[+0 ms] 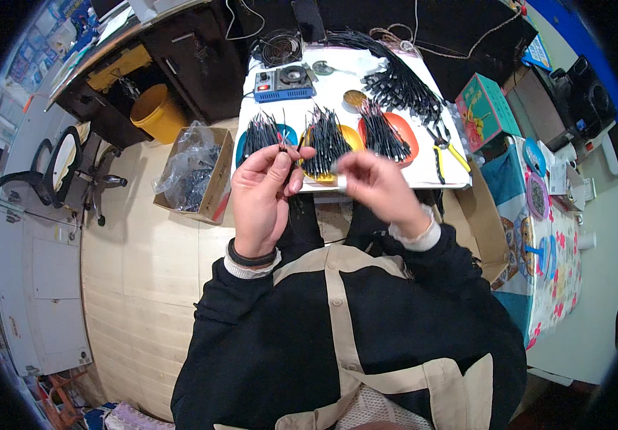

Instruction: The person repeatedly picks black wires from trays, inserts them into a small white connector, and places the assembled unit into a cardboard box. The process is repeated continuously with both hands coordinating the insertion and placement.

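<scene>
The black jacket (273,322) lies nearest. I find the left hand (264,188) pinching a thin cable (283,147) near the blue tray (291,134); whether the blurred right hand (379,186) grips anything, I cannot tell. A loosened pinch could drop the cable.

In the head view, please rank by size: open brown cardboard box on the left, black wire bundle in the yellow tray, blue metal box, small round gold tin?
1. Open brown cardboard box
2. Black wire bundle and blue metal box: too close to rank; one's taller, the other wider
3. Small round gold tin
</scene>
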A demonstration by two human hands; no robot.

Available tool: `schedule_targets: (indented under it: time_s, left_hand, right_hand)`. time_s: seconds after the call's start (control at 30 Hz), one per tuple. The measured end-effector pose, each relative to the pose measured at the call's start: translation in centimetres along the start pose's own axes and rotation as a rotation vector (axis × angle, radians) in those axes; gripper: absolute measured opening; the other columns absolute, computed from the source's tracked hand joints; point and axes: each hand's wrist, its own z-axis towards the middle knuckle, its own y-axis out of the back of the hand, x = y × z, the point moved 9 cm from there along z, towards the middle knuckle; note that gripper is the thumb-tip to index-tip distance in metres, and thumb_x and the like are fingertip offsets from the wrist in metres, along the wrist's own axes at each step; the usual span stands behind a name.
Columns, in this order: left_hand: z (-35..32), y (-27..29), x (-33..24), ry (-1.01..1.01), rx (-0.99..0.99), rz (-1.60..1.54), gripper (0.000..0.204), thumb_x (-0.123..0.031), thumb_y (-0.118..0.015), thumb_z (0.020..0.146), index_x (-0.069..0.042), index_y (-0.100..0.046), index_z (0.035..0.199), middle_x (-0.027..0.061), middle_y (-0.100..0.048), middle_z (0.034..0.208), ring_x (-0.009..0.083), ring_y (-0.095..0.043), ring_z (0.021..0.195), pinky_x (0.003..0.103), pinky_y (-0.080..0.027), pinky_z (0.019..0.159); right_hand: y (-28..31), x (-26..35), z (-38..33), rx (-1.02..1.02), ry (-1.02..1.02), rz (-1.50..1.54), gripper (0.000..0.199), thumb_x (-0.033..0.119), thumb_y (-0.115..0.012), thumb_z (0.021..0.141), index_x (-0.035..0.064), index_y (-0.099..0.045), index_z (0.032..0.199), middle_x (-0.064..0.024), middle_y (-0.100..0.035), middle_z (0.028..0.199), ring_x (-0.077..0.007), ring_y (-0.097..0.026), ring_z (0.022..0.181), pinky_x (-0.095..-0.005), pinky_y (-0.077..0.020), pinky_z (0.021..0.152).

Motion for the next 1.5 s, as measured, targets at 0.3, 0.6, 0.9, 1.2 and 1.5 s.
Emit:
schedule_targets:
  time_s: [0.3, 0.6, 0.9, 1.2, 1.5]
  left_hand:
    - [-2.2, -1.6, 1.1, 0.117, 0.068, -0.011, 0.016, -0.008, -0.055, 0.095, 0.003, -0.063, 0.102, 0.0177, -0.068, 0.098, 0.0103, -0.049, 0.061, 0.019, -0.040, 0.055]
    - [-4.1, -2.5, -3.1, -0.235, 0.028, 0.393, 0.016, -0.003, -0.059, 0.092, 0.006, -0.065, 0.103, 0.0152, -0.069, 0.096, 0.0093, -0.056, 0.066, 0.021, -0.046, 0.059]
    - [-9.8, -8.7, -7.0, -1.084, 0.120, 1.311, 0.026, 0.012, -0.064, 0.069, 0.010, -0.065, 0.095, 0.0220, -0.068, 0.098, 0.0302, -0.067, 0.078, 0.033, -0.054, 0.067]
    - [-6.9, -3.2, 0.2, 0.088, -0.035, 0.040, 0.020, -0.010, -0.056, 0.095, 0.004, -0.062, 0.108, 0.0153, -0.069, 0.091, 0.0136, -0.062, 0.066, 0.021, -0.046, 0.059]
    - [-6.3, -3.7, 2.7, 0.197, 0.028, -0.021, 0.020, -0.008, -0.057, 0.094, 0.004, -0.064, 0.108, 0.0139, -0.069, 0.088, 0.0087, -0.055, 0.064, 0.019, -0.043, 0.058]
  right_hand:
    - [0.8, 4.6, 2.2, 0.034, 0.273, 0.251, 0.028, 0.002, -0.065, 0.087, -0.0021, -0.058, 0.113, -0.0056, -0.062, 0.104, -0.0117, -0.061, 0.096, -0.0266, -0.0502, 0.088]
    - [0.6, 6.2, 0.3, -0.089, 0.157, 0.181, 0.014, 0.008, -0.063, 0.090, -0.0017, -0.062, 0.100, -0.0028, -0.063, 0.086, -0.0062, -0.059, 0.075, -0.0205, -0.0494, 0.067]
    - [-1.7, 9.5, -1.4, -0.052, 0.106, 0.130, 0.014, 0.010, -0.064, 0.090, -0.0031, -0.065, 0.091, 0.0013, -0.061, 0.072, -0.0021, -0.052, 0.060, -0.0174, -0.0411, 0.052]
    - [-1.3, 11.8, -2.6, -0.079, 0.465, -0.298, 0.008, 0.003, -0.068, 0.083, -0.0014, -0.066, 0.090, -0.0060, -0.065, 0.076, -0.0096, -0.060, 0.065, -0.0231, -0.0473, 0.057]
    - [1.8, 8.1, -3.2, -0.268, 0.350, 0.087, 0.011, 0.008, -0.065, 0.089, -0.0011, -0.064, 0.095, -0.0036, -0.065, 0.081, -0.0091, -0.062, 0.074, -0.0219, -0.0487, 0.063]
